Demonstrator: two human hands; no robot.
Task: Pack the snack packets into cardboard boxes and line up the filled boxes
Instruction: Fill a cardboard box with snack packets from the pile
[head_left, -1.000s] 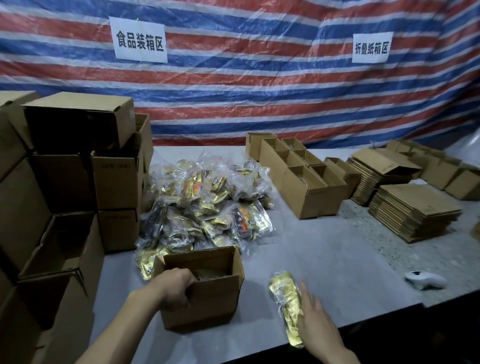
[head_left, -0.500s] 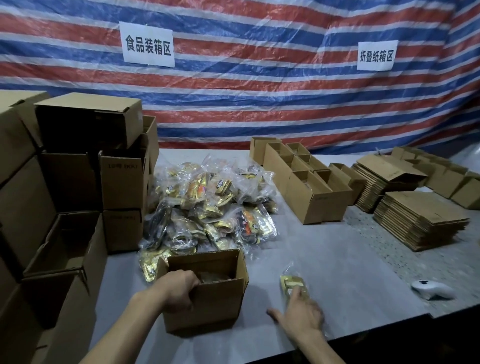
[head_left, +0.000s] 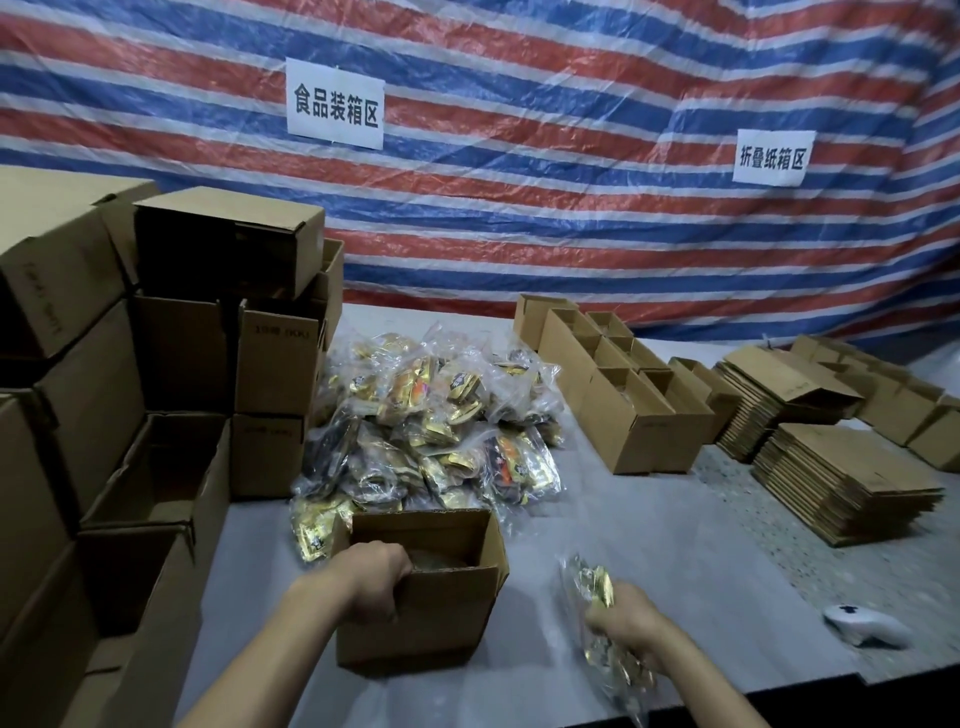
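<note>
An open cardboard box (head_left: 447, 603) stands on the grey table near its front edge. My left hand (head_left: 374, 582) grips the box's near-left rim, fingers curled over the edge. Something pale lies inside at the bottom. To the right of the box, my right hand (head_left: 631, 629) grips a gold snack packet (head_left: 592, 584) in clear wrap, lifted off the table. A big pile of snack packets (head_left: 431, 436) lies just behind the box.
Stacked cardboard boxes (head_left: 171, 364) fill the left side. A row of open boxes (head_left: 623, 389) runs back on the right, with flat folded cartons (head_left: 841, 478) beyond. A white controller (head_left: 865, 626) lies near the table's front right edge.
My right hand went from resting beside the gold packet on the table to gripping it and lifting it. My left hand stayed on the box rim.
</note>
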